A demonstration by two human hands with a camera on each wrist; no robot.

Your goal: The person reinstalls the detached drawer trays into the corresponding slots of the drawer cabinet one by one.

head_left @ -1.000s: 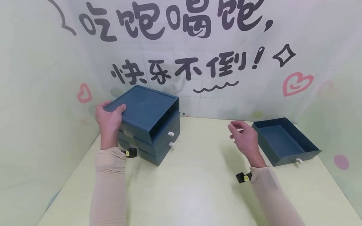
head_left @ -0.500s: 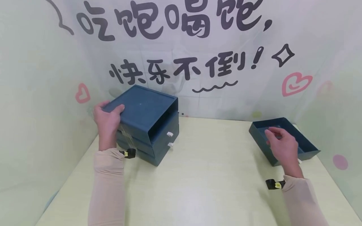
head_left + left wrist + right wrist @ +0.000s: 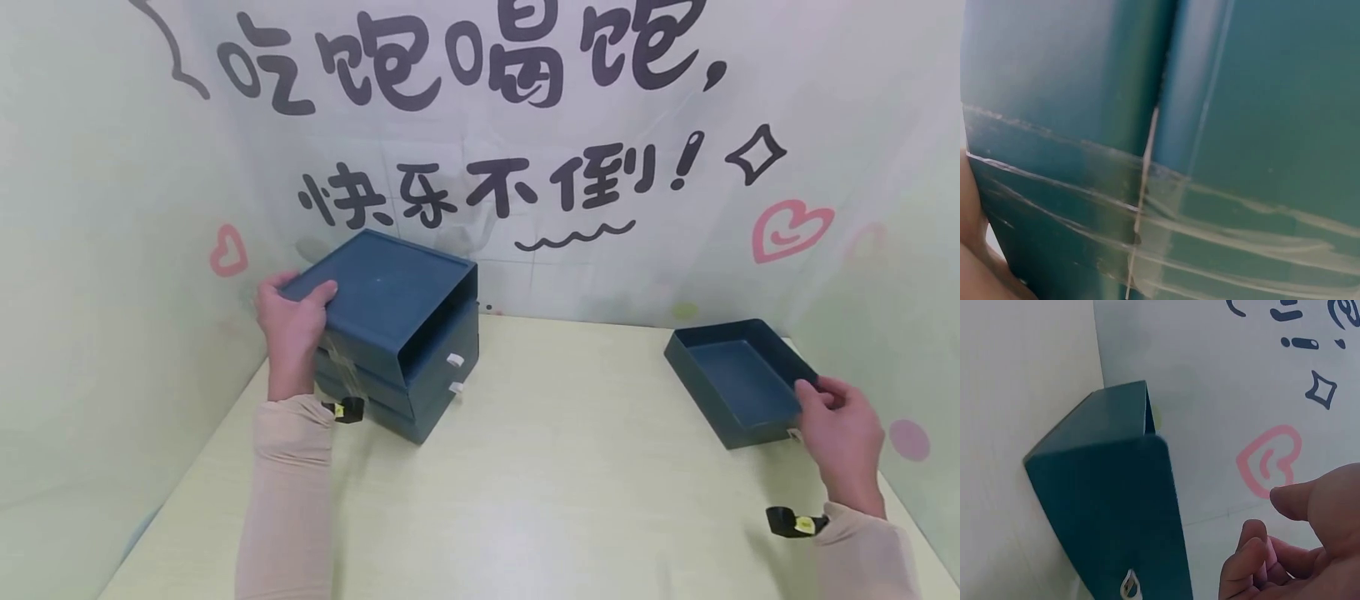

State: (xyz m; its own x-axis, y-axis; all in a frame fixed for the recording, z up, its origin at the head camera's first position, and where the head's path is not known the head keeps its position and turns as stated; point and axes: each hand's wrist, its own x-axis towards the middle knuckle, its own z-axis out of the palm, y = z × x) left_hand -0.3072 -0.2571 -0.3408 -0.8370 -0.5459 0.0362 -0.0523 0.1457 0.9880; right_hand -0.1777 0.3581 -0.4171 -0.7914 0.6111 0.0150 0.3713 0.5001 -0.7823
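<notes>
My left hand [image 3: 291, 329] holds the back left corner of a dark blue desktop drawer unit [image 3: 382, 287], thumb on its top, other fingers partly hidden behind. The unit's top slot is an open hollow; below it, two drawers with white pull tabs are closed. Clear tape [image 3: 1166, 225] crosses its side seam in the left wrist view. On the right lies a loose blue drawer [image 3: 738, 379], its hollow facing up. My right hand [image 3: 843, 433] overlaps its front right corner in the head view. In the right wrist view, thumb and curled fingers stand apart from the drawer's front.
A pale wooden table [image 3: 540, 467] bears both pieces. Behind it hangs a white cloth [image 3: 570, 283] with large black lettering and pink hearts, and pale walls close in the left and right sides.
My right hand has moved right, from the gap left of the loose drawer, across it, to its front right corner. The left hand and the drawer unit stay in place.
</notes>
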